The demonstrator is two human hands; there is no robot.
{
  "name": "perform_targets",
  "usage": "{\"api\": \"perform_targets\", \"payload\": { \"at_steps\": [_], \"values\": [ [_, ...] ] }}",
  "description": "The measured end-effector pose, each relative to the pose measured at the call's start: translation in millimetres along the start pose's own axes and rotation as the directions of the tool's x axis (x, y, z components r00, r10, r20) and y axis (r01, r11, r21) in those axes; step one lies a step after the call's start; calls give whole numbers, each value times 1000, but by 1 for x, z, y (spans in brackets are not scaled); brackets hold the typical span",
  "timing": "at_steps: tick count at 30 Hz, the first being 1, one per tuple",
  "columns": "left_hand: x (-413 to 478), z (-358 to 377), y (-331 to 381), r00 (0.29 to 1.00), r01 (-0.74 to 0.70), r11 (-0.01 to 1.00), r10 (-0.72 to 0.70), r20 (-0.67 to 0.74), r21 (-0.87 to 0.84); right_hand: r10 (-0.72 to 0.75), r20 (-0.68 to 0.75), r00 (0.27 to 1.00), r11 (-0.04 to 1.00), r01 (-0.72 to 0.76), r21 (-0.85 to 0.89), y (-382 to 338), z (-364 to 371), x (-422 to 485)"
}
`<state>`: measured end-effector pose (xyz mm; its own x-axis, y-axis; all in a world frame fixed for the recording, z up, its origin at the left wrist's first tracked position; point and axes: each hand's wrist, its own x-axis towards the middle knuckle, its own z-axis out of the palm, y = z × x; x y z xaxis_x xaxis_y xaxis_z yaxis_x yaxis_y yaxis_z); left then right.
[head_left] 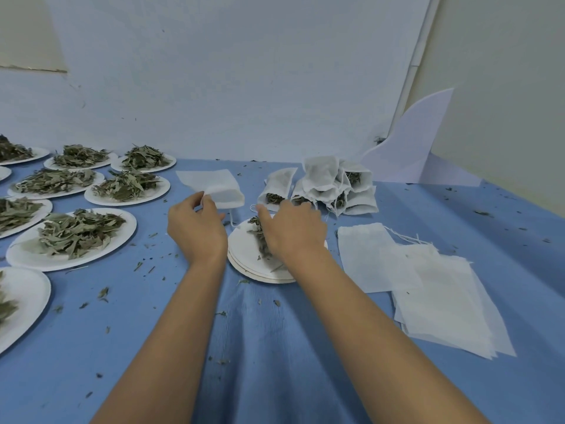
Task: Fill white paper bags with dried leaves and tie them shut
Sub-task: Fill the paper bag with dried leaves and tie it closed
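Right grip (293, 231) is back-of-hand to the camera over the stack of bare plates (247, 264). Its fingertips are hidden among the dried leaves (260, 237) there, so I can't tell whether it holds any or just touches them. Left grip (195, 231) pinches the near edge of a white paper bag (214, 185) between thumb and fingers. The bag lies flat on the table beyond the plate stack, its mouth is hard to make out, and a thin string (232, 220) hangs near the pinch. The filled bags (330, 185) are heaped behind the right grip, overlapping, with leaves showing at some open ends; their count is unclear. The empty bags (428, 286) lie fanned in a flat stack to the right, with loose strings at the far edge. The plates of leaves (73, 237) fill the left side, several cut off by the frame edge. The table (275, 347) is covered in a blue cloth, wrinkled near the person and littered with leaf crumbs. A white backdrop sheet (229, 71) stands behind it, its right corner curled forward (409, 148). A beige wall (504, 87) shows on the right and a patch of it at top left. Both forearms are bare.
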<state>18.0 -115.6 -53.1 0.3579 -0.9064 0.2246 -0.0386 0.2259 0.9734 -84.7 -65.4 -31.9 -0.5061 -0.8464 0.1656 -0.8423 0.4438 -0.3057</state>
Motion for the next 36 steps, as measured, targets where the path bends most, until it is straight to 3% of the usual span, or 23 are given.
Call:
{"api": "perform_targets", "payload": {
  "at_steps": [10, 18, 23, 26, 29, 32, 36],
  "values": [
    [-1, 0, 1, 1000, 18, 1000, -18, 0, -19, -20, 156, 988, 999, 27, -43, -8, 9, -11],
    [-11, 5, 5, 999, -36, 999, 36, 27, 12, -134, 89, 987, 991, 132, 29, 1, 4, -17],
    [-13, 4, 6, 998, -43, 999, 42, 43, 30, -132, 136, 982, 977, 105, 185, -1, 3, -7],
    [-13, 4, 6, 998, -24, 1000, 23, 53, 20, -153, 166, 974, 979, 127, 157, 1, 2, -4],
    [-12, 4, 5, 999, -12, 1000, 11, 52, 20, -218, 76, 973, 974, 212, 84, 3, 1, -5],
    [-9, 5, 2, 999, -3, 1000, 2, 46, 29, -135, -68, 989, 989, 138, 57, 3, 1, -8],
    [-12, 4, 4, 999, -22, 1000, 21, 39, 18, -87, -59, 994, 994, 83, -66, 2, 5, -12]
  ]
}}
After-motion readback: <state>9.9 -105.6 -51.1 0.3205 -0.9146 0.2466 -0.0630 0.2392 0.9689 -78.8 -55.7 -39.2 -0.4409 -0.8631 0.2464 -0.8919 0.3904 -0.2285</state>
